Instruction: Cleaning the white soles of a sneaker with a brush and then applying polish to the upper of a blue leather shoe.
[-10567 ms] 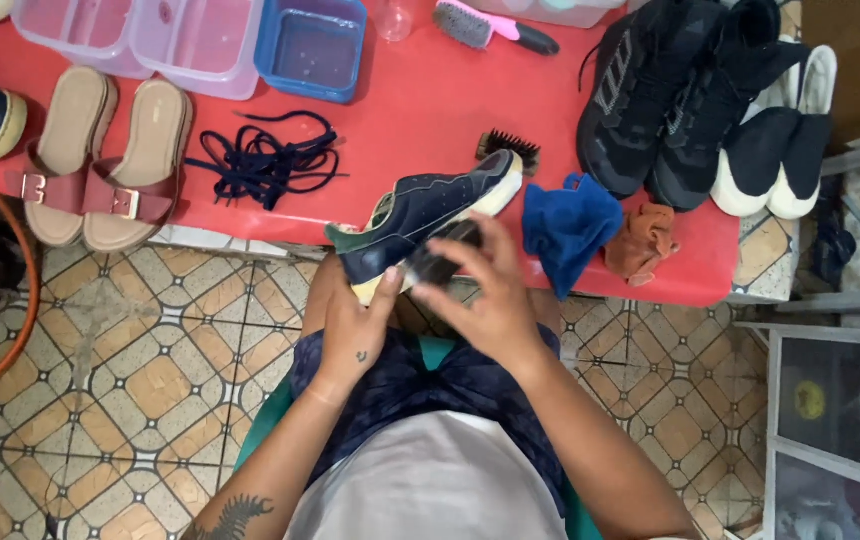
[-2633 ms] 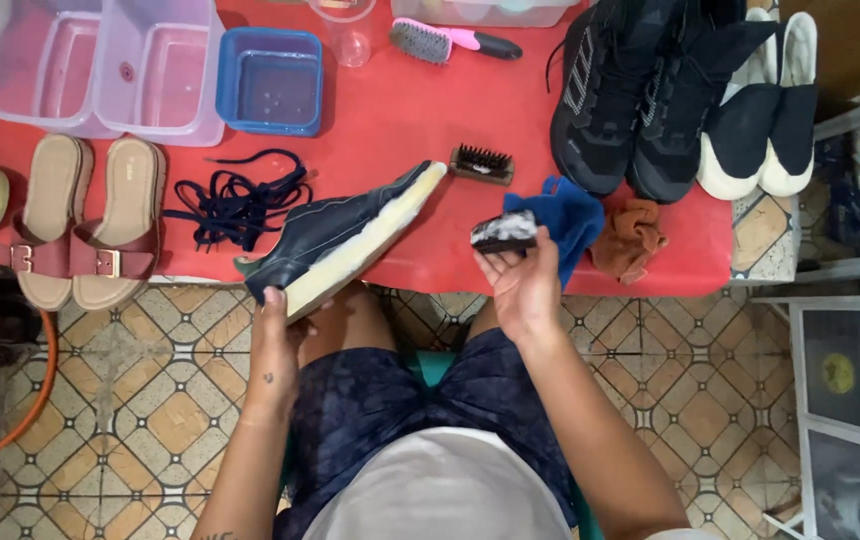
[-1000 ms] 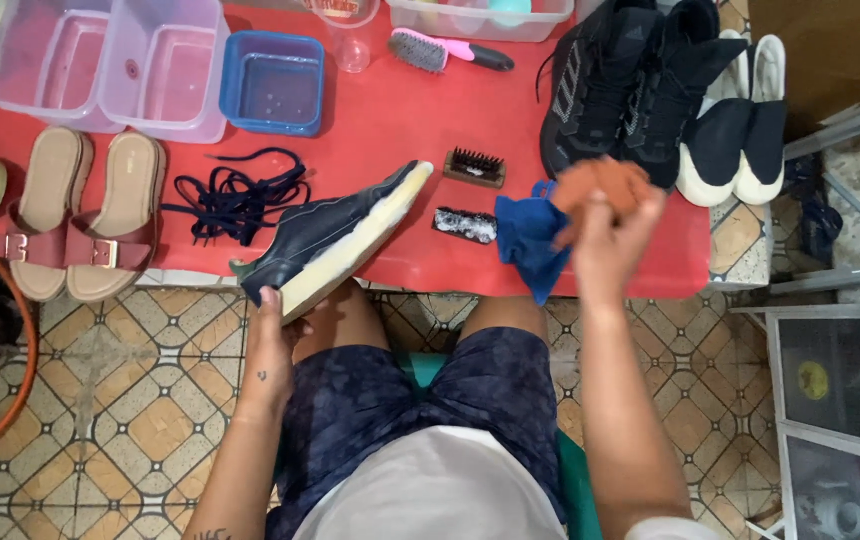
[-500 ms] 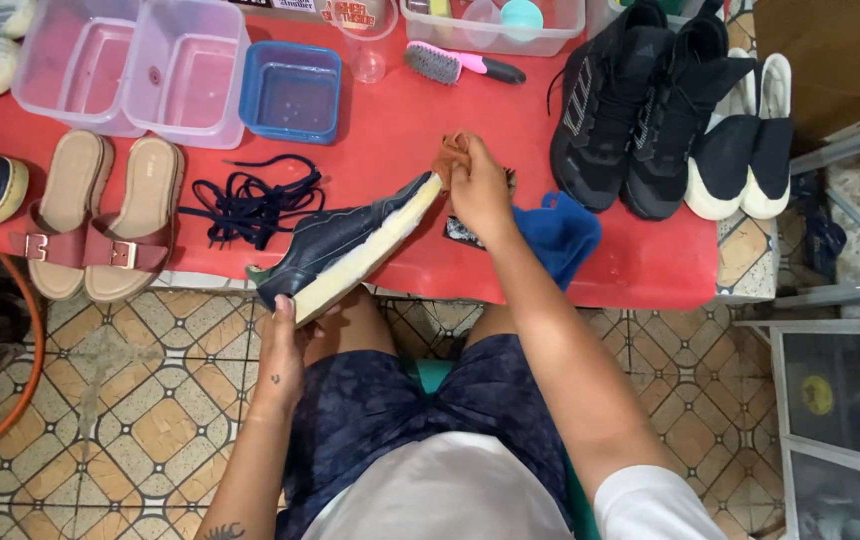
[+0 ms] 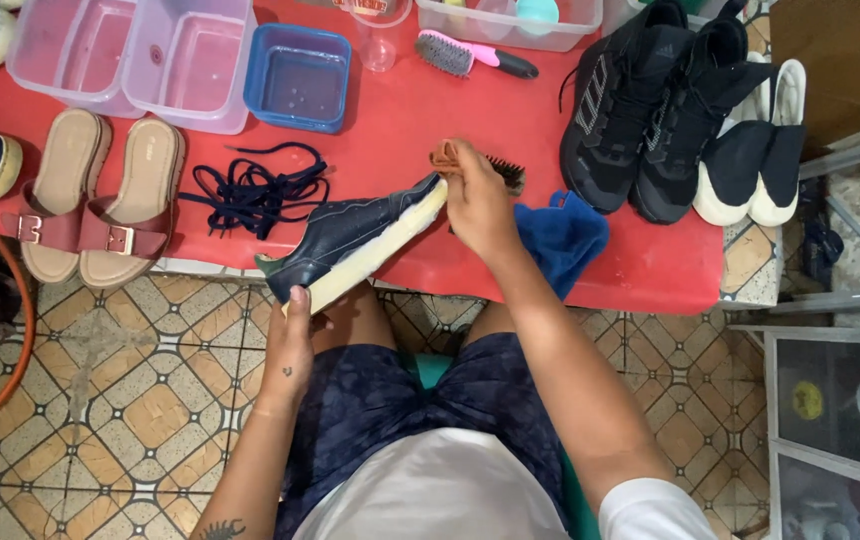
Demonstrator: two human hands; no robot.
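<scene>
— Red table (image 5: 590,270): how is its near edge taken up?

— It is overhung by a navy sneaker (image 5: 350,240), which is tilted with its pale sole turned up. The heel is gripped from below by the left hand (image 5: 290,345), out past the edge and above the tiled floor (image 5: 100,400). The toe is met by the right hand (image 5: 475,200), which is clenched around an orange cloth (image 5: 443,157) pressed to the sole's tip.

— What room is left beside it?

— A bare red strip is seen between the sneaker and the navy laces (image 5: 255,185). A blue cloth (image 5: 560,240) is draped just right of the right hand, at the edge, and a small dark brush (image 5: 505,170) is partly hidden behind that hand.

— And the containers?

— A blue tub (image 5: 300,75) is filled with what looks like water. Two clear tubs (image 5: 130,50) beside it are seen with little inside. A clear cup (image 5: 380,35) is set by a pink-handled brush (image 5: 470,55).
</scene>
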